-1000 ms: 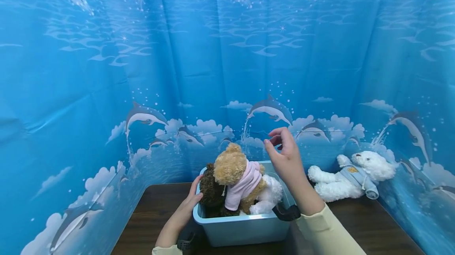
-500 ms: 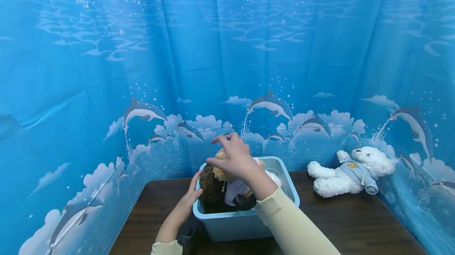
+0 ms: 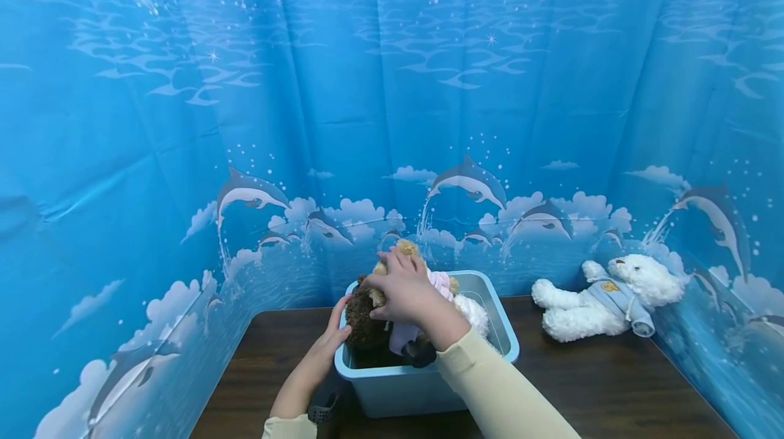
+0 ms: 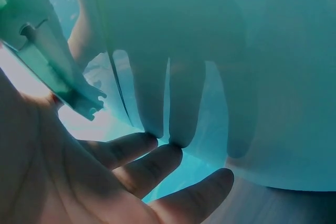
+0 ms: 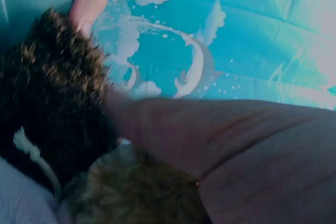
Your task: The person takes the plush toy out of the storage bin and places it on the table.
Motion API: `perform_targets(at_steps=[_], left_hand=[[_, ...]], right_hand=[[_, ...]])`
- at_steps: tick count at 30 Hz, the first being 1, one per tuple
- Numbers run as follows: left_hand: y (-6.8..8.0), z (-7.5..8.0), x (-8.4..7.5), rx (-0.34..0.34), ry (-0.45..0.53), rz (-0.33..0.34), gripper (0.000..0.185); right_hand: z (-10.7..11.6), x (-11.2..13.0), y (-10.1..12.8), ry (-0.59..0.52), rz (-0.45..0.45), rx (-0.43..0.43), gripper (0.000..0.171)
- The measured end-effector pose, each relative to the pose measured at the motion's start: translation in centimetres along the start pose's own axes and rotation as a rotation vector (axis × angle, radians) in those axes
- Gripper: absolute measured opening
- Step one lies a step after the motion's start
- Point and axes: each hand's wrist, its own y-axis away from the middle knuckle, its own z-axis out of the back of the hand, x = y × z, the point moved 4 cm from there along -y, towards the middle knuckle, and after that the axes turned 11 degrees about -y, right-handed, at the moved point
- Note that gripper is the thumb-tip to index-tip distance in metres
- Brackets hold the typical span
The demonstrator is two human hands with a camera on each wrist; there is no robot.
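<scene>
So there's a light blue plastic bin (image 3: 484, 357) sitting on the dark brown wooden table (image 3: 612, 384), stuffed with plush toys. The right hand (image 3: 407, 293) rests on top of the tan curly teddy bear in a pink hoodie (image 3: 437, 282), fingers (image 3: 392, 263) laid mostly straight over its head, not really clamped. The left hand (image 3: 333, 337) is at the bin's 9 o'clock wall, fingers straight and slightly apart against it, thumb touching the dark brown plush toy (image 3: 366, 323). Off at 3 o'clock, well apart, a white teddy bear in a light blue shirt (image 3: 603, 299) lies on its side.
</scene>
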Motion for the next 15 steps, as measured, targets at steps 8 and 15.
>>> perform_targets(at_steps=[8,15], left_hand=[[-0.1,0.0,-0.2,-0.002,-0.010,-0.004,0.077],[0.0,0.0,-0.1,0.005,0.022,0.024,0.076]], right_hand=[[1.7,-0.7,1.2,-0.066,-0.009,-0.073,0.033],[2.6,-1.5,2.0,-0.160,-0.046,-0.153,0.026]])
